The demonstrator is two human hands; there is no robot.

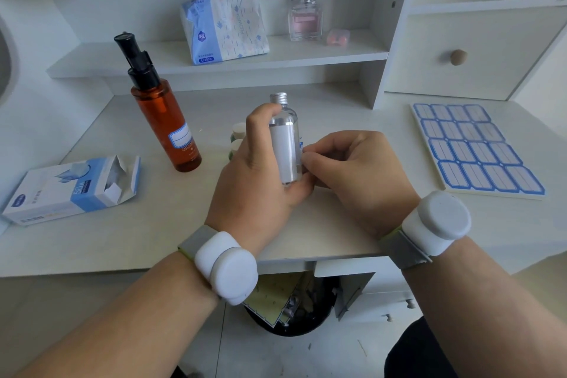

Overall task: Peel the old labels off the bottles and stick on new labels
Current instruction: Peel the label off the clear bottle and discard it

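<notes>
The left hand [254, 175] grips a small clear bottle [287, 138] upright above the middle of the tabletop [129, 236], its fingers [260, 115] curled round the bottle's left side and shoulder. The right hand [352, 169] pinches the right edge of the bottle's white label [283, 150] between thumb and forefinger. The bottle has a silver screw cap [278, 98]; its contents cannot be told. Both wrists carry white bands.

Just behind the left hand stand two small pale-capped bottles [237, 139], mostly hidden. Farther left an amber pump bottle [165, 120] with a black pump stands on the tabletop, bearing a blue-bordered label [181, 138]. At the near left lies an open blue and white box [73, 190], its flap torn up. At the right lies a sheet [475, 147] of blue-bordered labels, flat.

The tabletop is white, with a white shelf [276, 55] along the far side. On the shelf sit a tissue pack [224, 24], a perfume bottle [305, 12] of pink liquid, and a small pink case [338, 37]. To the far right is a drawer [460, 52] with a round knob. Below the tabletop's near edge stands a black bin [291, 304] holding used backing sheets and scraps.
</notes>
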